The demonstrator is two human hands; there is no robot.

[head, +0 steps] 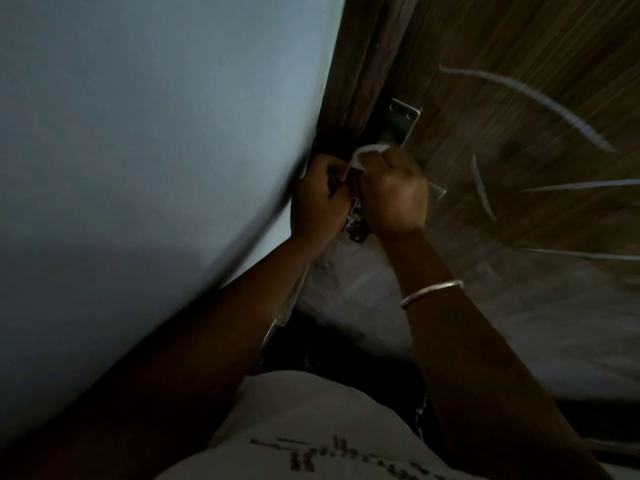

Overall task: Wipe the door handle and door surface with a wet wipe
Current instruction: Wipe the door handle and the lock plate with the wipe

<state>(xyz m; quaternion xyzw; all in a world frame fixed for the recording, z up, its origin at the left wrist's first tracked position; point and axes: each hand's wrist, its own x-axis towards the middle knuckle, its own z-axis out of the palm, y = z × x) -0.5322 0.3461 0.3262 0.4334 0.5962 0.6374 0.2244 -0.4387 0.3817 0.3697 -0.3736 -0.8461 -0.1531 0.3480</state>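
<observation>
A brown wooden door (512,109) with pale curved lines fills the upper right. A metal handle plate (398,124) is screwed to its edge. My right hand (394,192) is closed around a white wet wipe (363,155) pressed against the handle area just below the plate. My left hand (317,199) is fisted next to it at the door's edge, touching the wipe's left end. The handle itself is mostly hidden behind both hands; a bit of metal lock hardware (356,226) shows between my wrists.
A pale grey wall (156,150) covers the left half of the view, meeting the dark door frame (349,81). A silver bangle (431,292) is on my right wrist. My light shirt (294,427) is at the bottom. The scene is dim.
</observation>
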